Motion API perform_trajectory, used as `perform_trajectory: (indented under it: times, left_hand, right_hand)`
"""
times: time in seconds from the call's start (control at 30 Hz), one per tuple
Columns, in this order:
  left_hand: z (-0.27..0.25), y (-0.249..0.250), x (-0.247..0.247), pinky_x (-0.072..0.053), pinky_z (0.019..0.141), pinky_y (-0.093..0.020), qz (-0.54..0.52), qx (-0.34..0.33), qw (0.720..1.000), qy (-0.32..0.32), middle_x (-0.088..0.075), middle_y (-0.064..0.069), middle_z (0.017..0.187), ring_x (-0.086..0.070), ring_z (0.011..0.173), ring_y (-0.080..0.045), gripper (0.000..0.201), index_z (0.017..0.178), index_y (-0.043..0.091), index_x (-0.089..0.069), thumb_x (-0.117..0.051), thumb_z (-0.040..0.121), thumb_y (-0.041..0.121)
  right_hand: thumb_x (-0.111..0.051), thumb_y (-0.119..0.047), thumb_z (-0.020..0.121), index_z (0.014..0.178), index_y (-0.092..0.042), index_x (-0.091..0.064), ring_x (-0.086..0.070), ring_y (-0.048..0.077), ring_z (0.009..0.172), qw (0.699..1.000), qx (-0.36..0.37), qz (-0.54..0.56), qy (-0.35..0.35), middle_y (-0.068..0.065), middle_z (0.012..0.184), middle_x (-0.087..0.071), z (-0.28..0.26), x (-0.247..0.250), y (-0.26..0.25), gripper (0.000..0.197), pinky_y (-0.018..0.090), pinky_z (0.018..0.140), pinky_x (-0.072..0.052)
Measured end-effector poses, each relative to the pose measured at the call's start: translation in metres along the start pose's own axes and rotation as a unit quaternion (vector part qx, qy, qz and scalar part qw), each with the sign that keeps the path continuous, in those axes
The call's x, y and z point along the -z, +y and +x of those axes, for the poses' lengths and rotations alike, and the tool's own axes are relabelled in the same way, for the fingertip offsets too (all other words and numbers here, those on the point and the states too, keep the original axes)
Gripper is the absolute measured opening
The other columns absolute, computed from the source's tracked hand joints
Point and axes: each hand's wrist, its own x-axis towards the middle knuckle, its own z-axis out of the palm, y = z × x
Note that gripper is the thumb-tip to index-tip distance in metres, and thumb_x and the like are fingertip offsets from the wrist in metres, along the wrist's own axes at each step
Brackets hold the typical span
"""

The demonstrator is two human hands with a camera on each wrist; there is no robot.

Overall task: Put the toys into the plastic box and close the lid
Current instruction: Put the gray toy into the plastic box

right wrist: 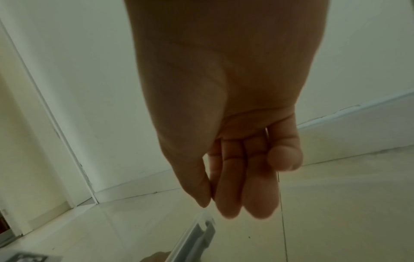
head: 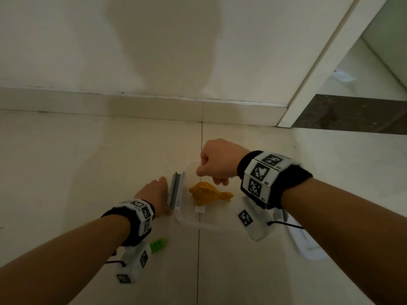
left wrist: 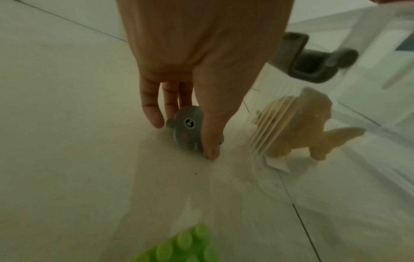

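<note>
A clear plastic box (head: 189,223) stands open on the floor tiles, with a grey latch (head: 176,190) raised on its left side. A yellow dinosaur toy (head: 207,194) lies inside it and shows through the wall in the left wrist view (left wrist: 302,124). Just left of the box, my left hand (left wrist: 186,140) is down on the floor and pinches a small grey round animal toy (left wrist: 188,131) between thumb and fingers. The hand hides this toy in the head view. My right hand (head: 217,166) hovers over the box, its fingers loosely curled and holding nothing. A green studded brick (head: 157,245) lies near my left wrist.
A white wall and skirting board run behind the box. A door frame (head: 319,69) stands at the back right, with dark flooring beyond it. A clear plastic piece (head: 306,245), which looks like the lid, lies right of the box under my right wrist.
</note>
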Motion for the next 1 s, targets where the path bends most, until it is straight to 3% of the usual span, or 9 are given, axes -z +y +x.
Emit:
perform_trajectory:
  times: [0.07,0.2,0.3,0.37,0.47,0.6,0.73,0.83,1.0]
  left_hand:
    - [0.001,-0.005,0.003,-0.054,0.078,-0.038,-0.034,0.007,0.999,-0.006,-0.061,-0.010,0.107,-0.061,0.088,-0.028,0.044,0.104,0.015,-0.040,-0.075,0.080,0.029]
    - [0.000,-0.017,0.024,-0.057,0.069,-0.037,-0.160,0.053,0.986,-0.004,-0.066,-0.014,0.108,-0.068,0.091,-0.033,0.028,0.101,0.014,-0.052,-0.073,0.085,0.021]
    - [-0.007,-0.024,0.051,-0.057,0.061,-0.035,-0.279,0.076,0.957,0.031,-0.069,-0.012,0.085,-0.068,0.073,-0.027,0.020,0.087,0.011,-0.059,-0.076,0.084,0.021]
    - [-0.014,-0.023,0.070,-0.058,0.066,-0.037,-0.385,0.075,0.917,0.075,-0.066,-0.012,0.076,-0.065,0.069,-0.026,0.022,0.073,0.011,-0.060,-0.076,0.084,0.021]
    - [-0.025,-0.015,0.096,-0.058,0.064,-0.035,-0.558,0.059,0.821,0.103,-0.067,-0.015,0.093,-0.065,0.075,-0.025,0.019,0.081,0.010,-0.061,-0.077,0.083,0.020]
    - [-0.040,0.009,0.115,-0.060,0.061,-0.030,-0.665,-0.034,0.746,0.016,-0.067,-0.020,0.111,-0.070,0.082,-0.027,0.018,0.095,0.008,-0.055,-0.071,0.088,0.015]
    - [-0.055,0.035,0.118,-0.062,0.064,-0.030,-0.679,-0.074,0.730,-0.025,-0.066,-0.019,0.106,-0.070,0.085,-0.029,0.017,0.090,0.010,-0.051,-0.068,0.090,0.011]
    - [-0.060,0.045,0.115,-0.062,0.068,-0.031,-0.654,-0.077,0.752,-0.042,-0.069,-0.019,0.110,-0.072,0.092,-0.031,0.024,0.099,0.005,-0.055,-0.071,0.088,0.020]
    - [-0.062,0.055,0.105,-0.058,0.079,-0.036,-0.605,-0.012,0.796,-0.032,-0.072,-0.008,0.107,-0.068,0.091,-0.024,0.039,0.117,0.005,-0.064,-0.063,0.093,0.035]
  right_hand:
    - [-0.062,-0.033,0.094,0.085,-0.002,-0.075,-0.076,0.021,0.063,1.000,0.002,-0.003,0.003,0.006,0.067,-0.077,0.000,-0.002,0.000,0.035,0.034,0.068,-0.064]
    - [-0.061,-0.033,0.094,0.085,-0.003,-0.075,-0.076,0.020,0.063,1.000,0.005,0.002,0.011,0.005,0.067,-0.077,0.001,-0.004,0.000,0.035,0.032,0.069,-0.063]
    - [-0.060,-0.033,0.095,0.090,-0.005,-0.075,-0.076,0.018,0.066,0.999,0.007,0.024,0.023,0.003,0.072,-0.077,0.001,-0.004,-0.003,0.032,0.027,0.061,-0.060]
    - [-0.061,-0.037,0.095,0.098,-0.008,-0.073,-0.076,0.018,0.071,0.998,0.011,0.051,0.040,0.003,0.080,-0.077,0.001,-0.003,-0.007,0.031,0.026,0.058,-0.059]
    - [-0.062,-0.046,0.093,0.117,-0.011,-0.062,-0.073,0.020,0.082,0.988,-0.001,0.135,0.072,0.007,0.100,-0.074,0.001,0.000,-0.013,0.042,0.031,0.062,-0.062]
    - [-0.063,-0.037,0.095,0.128,-0.013,-0.053,-0.074,0.021,0.083,0.954,-0.008,0.287,0.087,0.008,0.107,-0.072,-0.006,0.006,-0.017,0.043,0.031,0.060,-0.060]
    - [-0.064,-0.022,0.097,0.102,-0.007,-0.069,-0.075,0.020,0.073,0.924,0.022,0.365,0.108,0.013,0.094,-0.076,-0.021,0.014,-0.009,0.017,0.030,0.061,-0.061]
    - [-0.067,-0.017,0.094,0.098,-0.007,-0.070,-0.075,0.020,0.072,0.917,0.003,0.387,0.093,0.011,0.090,-0.077,-0.030,0.017,0.008,0.011,0.031,0.061,-0.060]
    - [-0.069,-0.013,0.092,0.101,-0.002,-0.072,-0.075,0.022,0.075,0.958,-0.063,0.280,-0.011,0.012,0.089,-0.079,-0.037,0.016,0.044,0.014,0.033,0.068,-0.061]
